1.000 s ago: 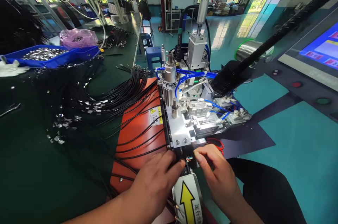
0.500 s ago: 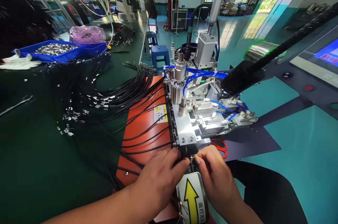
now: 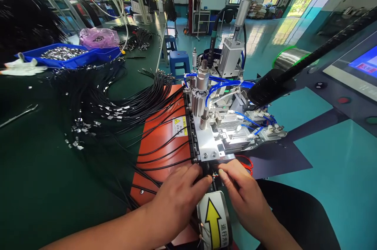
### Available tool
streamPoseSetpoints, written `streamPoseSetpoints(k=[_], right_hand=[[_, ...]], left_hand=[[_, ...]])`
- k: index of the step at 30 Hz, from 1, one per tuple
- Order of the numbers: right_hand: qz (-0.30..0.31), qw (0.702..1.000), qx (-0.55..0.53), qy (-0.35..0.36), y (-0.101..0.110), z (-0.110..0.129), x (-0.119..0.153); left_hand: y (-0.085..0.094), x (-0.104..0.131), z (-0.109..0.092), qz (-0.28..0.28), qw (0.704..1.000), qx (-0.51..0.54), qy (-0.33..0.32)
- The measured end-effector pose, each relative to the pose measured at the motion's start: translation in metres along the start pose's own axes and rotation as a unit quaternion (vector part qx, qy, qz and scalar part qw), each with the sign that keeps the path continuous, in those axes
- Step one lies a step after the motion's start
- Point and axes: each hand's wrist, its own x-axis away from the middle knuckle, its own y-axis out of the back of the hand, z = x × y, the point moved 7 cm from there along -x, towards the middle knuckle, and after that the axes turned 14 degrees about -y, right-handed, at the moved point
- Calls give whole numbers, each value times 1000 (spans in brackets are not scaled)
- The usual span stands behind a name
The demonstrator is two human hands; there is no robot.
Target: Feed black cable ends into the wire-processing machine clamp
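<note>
At the near edge of the machine, my left hand (image 3: 179,193) has its thumb and fingers closed around the end of a black cable, most of which they hide. Thin coloured wires (image 3: 216,174) fan out from that end, between the two hands. My right hand (image 3: 243,191) pinches thumb and forefinger together at the tips of these wires. Several black cables (image 3: 165,150) lie across the red-orange cover (image 3: 156,140), their ends in the dark rail (image 3: 193,140) beside it. Below the hands is a white plate with a yellow arrow (image 3: 213,218).
Metal cylinders with blue air tubes (image 3: 224,85) rise just beyond my hands. Red-handled scissors (image 3: 246,163) lie behind my right hand. A black flexible hose (image 3: 273,85) slants in from the right. Cable bundles (image 3: 141,101) and a blue tray (image 3: 88,57) of metal parts occupy the green table.
My right hand has shifted slightly right and its fingertips sit a little farther from my left thumb, with the coloured wires more visible. My left hand has stayed nearly still.
</note>
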Motion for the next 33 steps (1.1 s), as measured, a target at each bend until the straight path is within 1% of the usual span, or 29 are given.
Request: streamPoseSetpoints(k=[2,6,13,17,23,33], right_hand=[[26,1000,-1,5,0,5,0],[30,999,-1,17,0,7,-1],[-11,1000,9,13,6,3,0],[-23,999,21,6,7,1,0],[-30,999,17,-9,5,-4,-2],[-30,999,39,-23,-2,-3,-2]], left_hand=[[1,0,0,-2,1000,-3,-1],[0,-2,0,2,1000,-6,-2],[-2,-1,1,7,1000,-3,6],[-3,0,2,12,1000,2,10],[-1,-2,0,11,1000,-13,5],[4,-4,-2,1,1000,-28,-8]])
